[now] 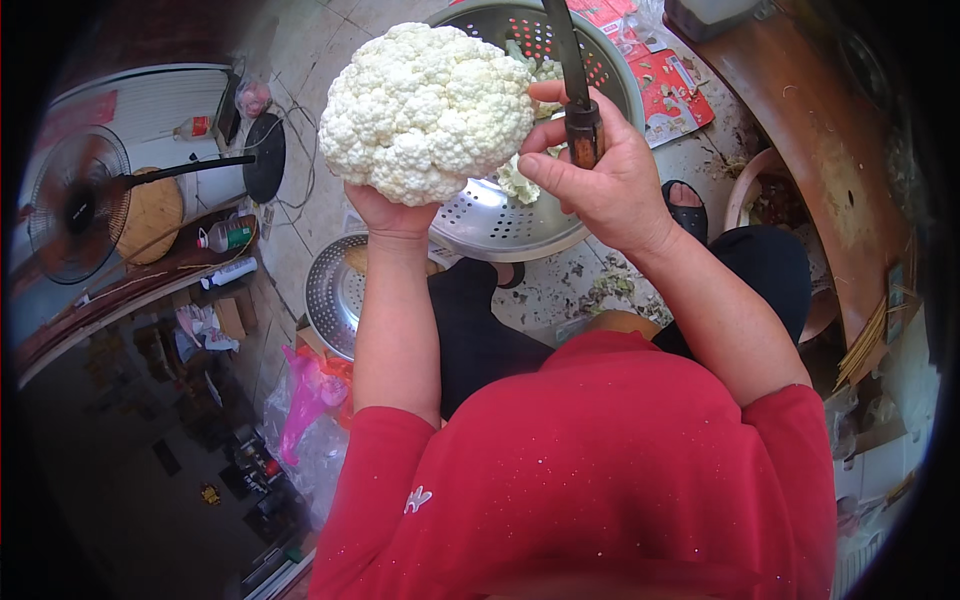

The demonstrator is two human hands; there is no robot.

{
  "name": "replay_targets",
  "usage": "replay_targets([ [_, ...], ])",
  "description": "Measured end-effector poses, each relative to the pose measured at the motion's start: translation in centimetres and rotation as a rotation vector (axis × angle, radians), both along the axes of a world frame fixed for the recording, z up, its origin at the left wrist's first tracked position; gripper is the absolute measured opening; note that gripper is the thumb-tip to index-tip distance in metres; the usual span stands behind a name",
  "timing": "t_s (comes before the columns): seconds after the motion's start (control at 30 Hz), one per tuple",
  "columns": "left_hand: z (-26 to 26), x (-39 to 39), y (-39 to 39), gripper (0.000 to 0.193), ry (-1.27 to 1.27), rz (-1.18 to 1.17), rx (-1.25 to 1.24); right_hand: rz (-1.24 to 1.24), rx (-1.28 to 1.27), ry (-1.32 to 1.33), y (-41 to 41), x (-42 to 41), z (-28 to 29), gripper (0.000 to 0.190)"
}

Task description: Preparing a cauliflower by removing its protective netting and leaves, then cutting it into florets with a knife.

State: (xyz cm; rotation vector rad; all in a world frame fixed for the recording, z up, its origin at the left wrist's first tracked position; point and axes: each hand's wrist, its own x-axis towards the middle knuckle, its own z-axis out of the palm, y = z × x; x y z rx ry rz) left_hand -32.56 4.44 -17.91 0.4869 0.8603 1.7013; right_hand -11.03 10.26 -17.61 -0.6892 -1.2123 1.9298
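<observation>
A large white cauliflower head [427, 112] rests on my left hand [394, 214], which holds it from below; most of those fingers are hidden behind it. My right hand [615, 169] grips a knife [581, 112] by its short wooden handle, the dark blade pointing away from me. The thumb and fingertips of that hand are at the cauliflower's right edge; whether they touch it I cannot tell. Beneath both hands stands a big perforated metal colander [487, 225] with several cauliflower pieces [519, 182] in it.
A smaller colander [330, 322] stands at lower left, near plastic bags [311, 397]. Leaf scraps [615, 285] litter the tiled floor. At right are a pink basin [742, 184] and a wooden table [810, 135]; flattened red cardboard [671, 94] lies beyond. A fan [79, 206] is at left.
</observation>
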Motion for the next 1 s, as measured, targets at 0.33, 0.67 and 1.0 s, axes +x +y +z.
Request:
replay_targets([
  [0.33,-1.1,0.4,0.9,0.068,-0.403,-0.120,0.178,0.120,-0.014,0.108,0.5,0.3,0.7,0.060],
  [0.67,-1.8,0.8,1.6,0.053,-0.209,0.238,-0.180,-0.045,0.316,-0.394,0.3,-0.3,-1.6,0.031],
  [1.0,-1.9,0.1,1.0,0.056,-0.039,0.303,-0.225,0.123,0.703,-0.614,-0.8,-0.4,-1.7,0.034],
])
